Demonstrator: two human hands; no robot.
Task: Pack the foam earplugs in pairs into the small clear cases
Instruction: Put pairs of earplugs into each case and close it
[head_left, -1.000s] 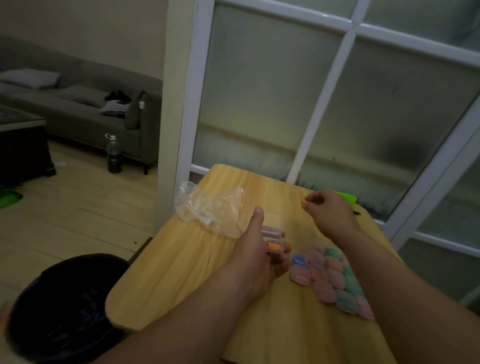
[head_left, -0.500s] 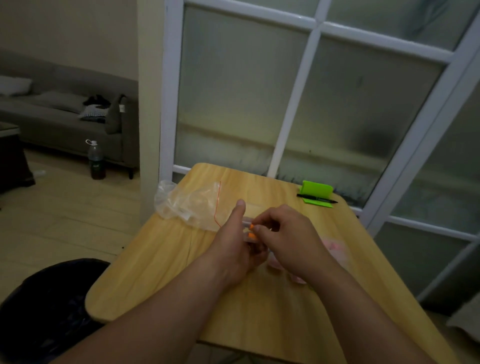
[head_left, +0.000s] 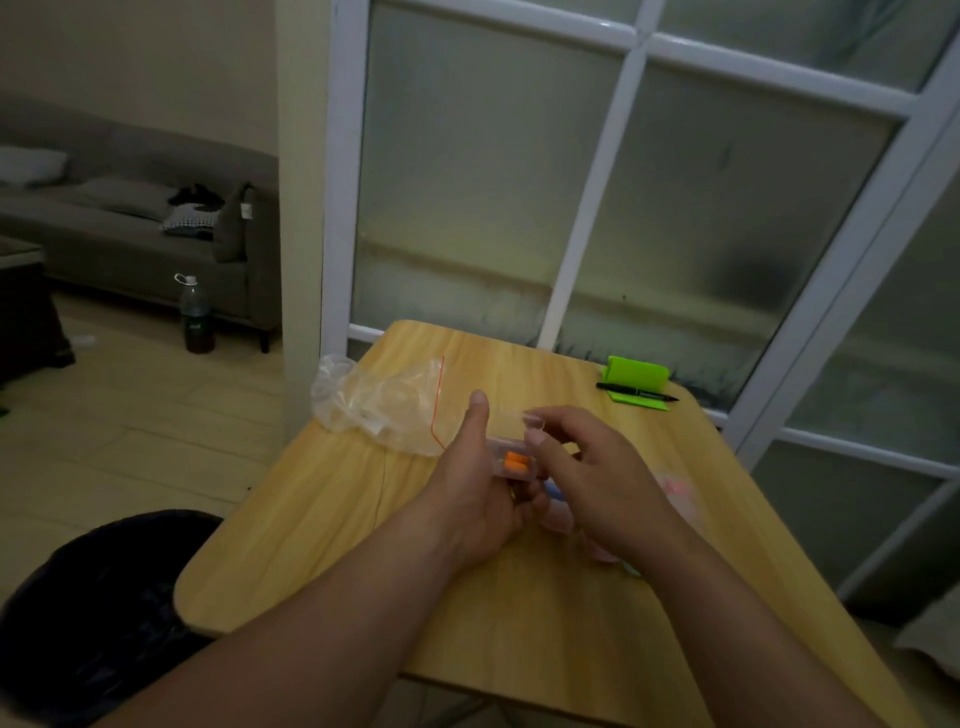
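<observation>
Above the middle of the desk, the left hand clasped the open clear case with two orange earplugs inside while the right hand pinched its lid, and a hurried snap could have squeezed a springy plug out before it latched.

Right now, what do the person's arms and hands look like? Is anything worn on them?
Both forearms are bare, no sleeves showing. The left hand and right hand wear no gloves, and I see no rings, watch or bracelet.
</observation>
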